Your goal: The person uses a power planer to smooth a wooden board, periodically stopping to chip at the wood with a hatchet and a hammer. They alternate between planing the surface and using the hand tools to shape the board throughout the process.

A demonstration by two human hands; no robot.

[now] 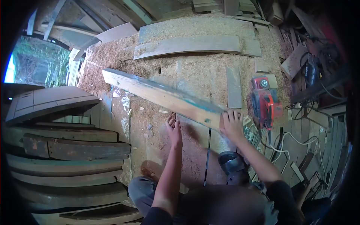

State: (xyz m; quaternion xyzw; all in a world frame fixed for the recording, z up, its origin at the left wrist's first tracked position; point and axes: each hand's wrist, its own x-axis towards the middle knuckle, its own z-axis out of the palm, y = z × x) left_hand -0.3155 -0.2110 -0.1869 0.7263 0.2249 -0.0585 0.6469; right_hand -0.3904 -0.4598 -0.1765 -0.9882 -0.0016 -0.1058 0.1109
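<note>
A long wooden beam [165, 97], pale on its front face with bluish paint along its upper edge, lies slanting across the sawdust-covered floor. My right hand [232, 125] grips its near right end, fingers over the top edge. Just below the beam's middle is my left hand [174, 127], its fingers curled; whether it holds anything small is hidden. A thin dark rod [207, 157] runs down from the beam toward my legs. To the right of the beam sits a red power tool [265, 103] with a cable.
Curved planks are stacked at the left [75, 148]. Flat boards [191, 45] lie in sawdust beyond the beam. At the right are a white cable [287, 150], tangled cords and wood scraps. Another person's hand [313, 181] shows at lower right.
</note>
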